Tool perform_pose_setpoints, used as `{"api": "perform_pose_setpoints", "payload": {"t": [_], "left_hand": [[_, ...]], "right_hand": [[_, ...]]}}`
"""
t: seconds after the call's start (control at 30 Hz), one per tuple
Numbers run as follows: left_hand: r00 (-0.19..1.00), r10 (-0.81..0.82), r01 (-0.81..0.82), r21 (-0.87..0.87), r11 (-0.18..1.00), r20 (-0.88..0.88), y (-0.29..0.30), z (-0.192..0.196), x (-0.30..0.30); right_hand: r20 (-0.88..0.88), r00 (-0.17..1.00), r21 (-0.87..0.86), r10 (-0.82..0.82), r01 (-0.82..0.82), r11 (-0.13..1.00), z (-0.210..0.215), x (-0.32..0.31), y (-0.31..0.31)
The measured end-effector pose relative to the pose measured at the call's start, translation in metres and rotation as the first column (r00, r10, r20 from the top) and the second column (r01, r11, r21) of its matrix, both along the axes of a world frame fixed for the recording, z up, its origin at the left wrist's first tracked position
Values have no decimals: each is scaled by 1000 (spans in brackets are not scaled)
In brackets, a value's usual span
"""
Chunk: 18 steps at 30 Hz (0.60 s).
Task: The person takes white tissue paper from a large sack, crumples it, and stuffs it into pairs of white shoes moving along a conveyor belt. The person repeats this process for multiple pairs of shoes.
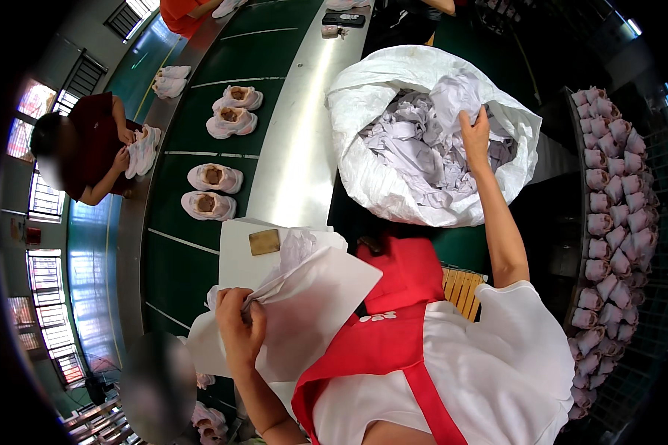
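My left hand (237, 326) grips a bunch of white tissue paper sheets (312, 297) above a white flat box (237, 256) at the conveyor's edge. My right hand (475, 133) reaches out into a big white sack (364, 170) full of crumpled pale tissue paper (423, 148) and closes on a wad of it. I wear a white shirt and a red apron (393, 326).
A dark green conveyor belt (185, 259) carries pairs of white shoes (209, 193) stuffed with paper. A person in dark red (89, 148) handles a shoe across the belt. A rack of pinkish shoes (608, 208) stands at my right. A steel strip (297, 148) runs beside the belt.
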<state>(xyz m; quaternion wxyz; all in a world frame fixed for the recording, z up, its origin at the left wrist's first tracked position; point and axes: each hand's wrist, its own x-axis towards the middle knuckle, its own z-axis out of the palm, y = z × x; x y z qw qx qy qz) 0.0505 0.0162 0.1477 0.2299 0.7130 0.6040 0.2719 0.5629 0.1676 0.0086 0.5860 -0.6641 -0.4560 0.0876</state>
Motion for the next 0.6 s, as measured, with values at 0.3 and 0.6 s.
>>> {"api": "perform_pose_setpoints", "payload": {"t": [0.3,0.6], "left_hand": [[879,-477,468,188,863,2,-6,20,2],[988,152,-140,281,950,-22,-54,1,-22]], "right_hand": [[-170,701,-162,693,-713,682,88,-165,-8],[-562,-291,-156,774,-882,-445,120,-373,-72]]}}
